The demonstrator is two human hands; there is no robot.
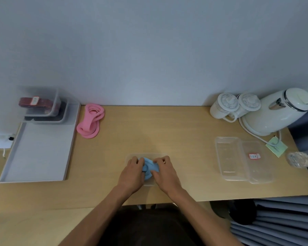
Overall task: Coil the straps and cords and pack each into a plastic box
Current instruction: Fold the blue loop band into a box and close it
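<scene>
Straps status, left to right: grey tray (37, 153) holds two stacked clear boxes (48, 110), top one with a red coiled strap (36, 102) inside, so that looks packed; lower box contents dark, can't tell. Pink strap (90, 120) is coiled but loose on the desk (176, 132), not boxed. Centre: blue strap (148, 168) sits bunched in a clear plastic box (144, 155) near the front edge. Left hand (132, 174) and right hand (164, 172) both curl onto it from either side, fingers pressing it down; coil lies between them. Right: two empty clear lids or boxes (242, 159), overlapping. Judgement: blue nearly in, needs lid; pink left.
</scene>
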